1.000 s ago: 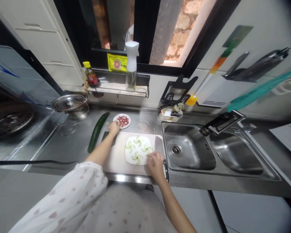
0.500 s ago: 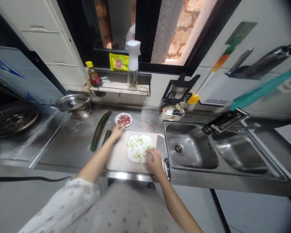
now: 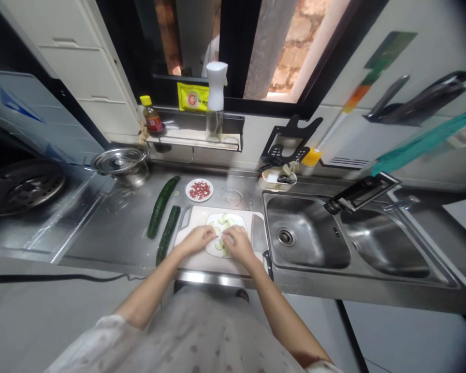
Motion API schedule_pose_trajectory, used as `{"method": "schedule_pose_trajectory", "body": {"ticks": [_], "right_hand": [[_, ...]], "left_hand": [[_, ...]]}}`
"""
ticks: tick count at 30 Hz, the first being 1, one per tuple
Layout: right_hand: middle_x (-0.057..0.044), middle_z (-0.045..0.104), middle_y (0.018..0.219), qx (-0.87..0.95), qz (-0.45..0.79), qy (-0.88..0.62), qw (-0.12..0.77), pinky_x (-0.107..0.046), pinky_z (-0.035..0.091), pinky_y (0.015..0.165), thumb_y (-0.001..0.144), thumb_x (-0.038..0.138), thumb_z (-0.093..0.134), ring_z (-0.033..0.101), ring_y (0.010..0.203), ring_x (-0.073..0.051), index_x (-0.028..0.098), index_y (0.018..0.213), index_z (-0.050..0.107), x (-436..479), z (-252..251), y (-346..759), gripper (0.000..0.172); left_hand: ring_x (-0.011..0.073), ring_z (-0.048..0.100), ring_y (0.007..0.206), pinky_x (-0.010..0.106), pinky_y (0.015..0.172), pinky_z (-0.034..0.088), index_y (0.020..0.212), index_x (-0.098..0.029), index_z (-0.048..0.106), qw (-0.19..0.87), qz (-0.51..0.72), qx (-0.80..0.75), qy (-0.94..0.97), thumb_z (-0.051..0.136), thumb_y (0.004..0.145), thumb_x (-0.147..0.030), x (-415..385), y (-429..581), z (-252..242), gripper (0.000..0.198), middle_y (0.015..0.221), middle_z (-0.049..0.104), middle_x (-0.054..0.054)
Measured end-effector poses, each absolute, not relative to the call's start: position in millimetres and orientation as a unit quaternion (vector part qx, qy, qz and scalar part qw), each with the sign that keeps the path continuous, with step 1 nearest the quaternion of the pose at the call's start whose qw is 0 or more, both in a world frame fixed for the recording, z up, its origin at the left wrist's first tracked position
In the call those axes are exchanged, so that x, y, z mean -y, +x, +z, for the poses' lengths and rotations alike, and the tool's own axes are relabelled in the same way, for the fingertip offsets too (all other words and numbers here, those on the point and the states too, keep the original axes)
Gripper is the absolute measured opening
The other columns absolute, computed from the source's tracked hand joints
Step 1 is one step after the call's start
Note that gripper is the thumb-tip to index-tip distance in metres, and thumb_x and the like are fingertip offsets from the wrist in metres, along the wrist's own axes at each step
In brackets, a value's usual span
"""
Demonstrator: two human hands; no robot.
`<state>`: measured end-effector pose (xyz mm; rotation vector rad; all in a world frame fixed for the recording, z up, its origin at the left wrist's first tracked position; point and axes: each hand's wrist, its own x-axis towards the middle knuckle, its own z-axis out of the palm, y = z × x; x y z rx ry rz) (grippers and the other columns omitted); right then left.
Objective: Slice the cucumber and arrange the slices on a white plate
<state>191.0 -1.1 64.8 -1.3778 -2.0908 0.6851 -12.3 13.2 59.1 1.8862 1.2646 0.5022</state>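
Note:
Pale green cucumber slices [image 3: 227, 219] lie in curved pinwheel groups on a white plate [image 3: 241, 219], which rests on a light cutting board [image 3: 197, 213]. Over the plate's left side, my left hand [image 3: 197, 239] has its fingertips pinched; whatever they hold is too small to make out. My right hand [image 3: 237, 242] is close beside it above the plate, fingers drawn together and covering some slices. Behind the board stands a small white plate [image 3: 187, 192] of chopped red pieces [image 3: 200, 190]. A knife [image 3: 259, 232] lies along the board's right edge.
Left of the board lie two dark green cucumbers, a longer one [image 3: 163, 207] and a shorter one [image 3: 168, 235]. A lidded steel pot [image 3: 126, 168] stands farther left. The double sink [image 3: 310, 243] adjoins on the right. A shelf [image 3: 186, 137] with bottles hangs behind.
My left hand has moved from the small plate of red pieces to the white plate, uncovering the shorter cucumber. My right hand has shifted left over the slices.

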Motion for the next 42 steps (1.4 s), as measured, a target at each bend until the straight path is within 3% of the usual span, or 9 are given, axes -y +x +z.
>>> {"method": "schedule_pose_trajectory", "body": {"ticks": [8,20,30,42], "right_hand": [[-0.005,0.058,0.09,0.802,0.264,-0.487,0.222,-0.036,0.035,0.088,0.089,0.026,0.053,0.047,0.094,-0.021,0.02,0.084,0.066,3,66,182,0.015],[-0.005,0.058,0.086,0.811,0.263,-0.472,0.226,-0.035,0.035,0.086,0.088,0.022,0.051,0.048,0.089,-0.02,0.019,0.079,0.063,4,69,181,0.016],[-0.006,0.059,0.087,0.783,0.25,-0.51,0.253,-0.033,0.035,0.085,0.088,0.025,0.05,0.048,0.092,-0.021,0.019,0.078,0.063,-9,61,180,0.017],[-0.007,0.063,0.089,0.786,0.188,-0.581,0.098,-0.028,0.029,0.075,0.091,0.027,0.049,0.047,0.086,-0.019,0.017,0.086,0.066,-31,39,155,0.02]], "left_hand": [[0.0153,0.056,0.074,0.023,0.067,0.039,0.08,-0.018,0.06,0.367,0.183,-0.502,0.762,0.045,0.09,-0.036,-2,-10,67,0.026,0.08,0.065,0.002],[0.015,0.057,0.075,0.023,0.068,0.039,0.079,-0.017,0.06,0.378,0.191,-0.495,0.759,0.046,0.09,-0.034,3,-11,75,0.025,0.081,0.066,0.002],[0.0161,0.06,0.078,0.025,0.071,0.044,0.091,-0.018,0.064,0.361,0.281,-0.58,0.674,0.05,0.087,-0.035,-7,-28,54,0.022,0.085,0.068,0.002],[0.0182,0.06,0.083,0.026,0.071,0.042,0.088,-0.019,0.064,0.274,0.225,-0.682,0.64,0.053,0.084,-0.029,-21,-23,31,0.016,0.089,0.068,0.004]]}}
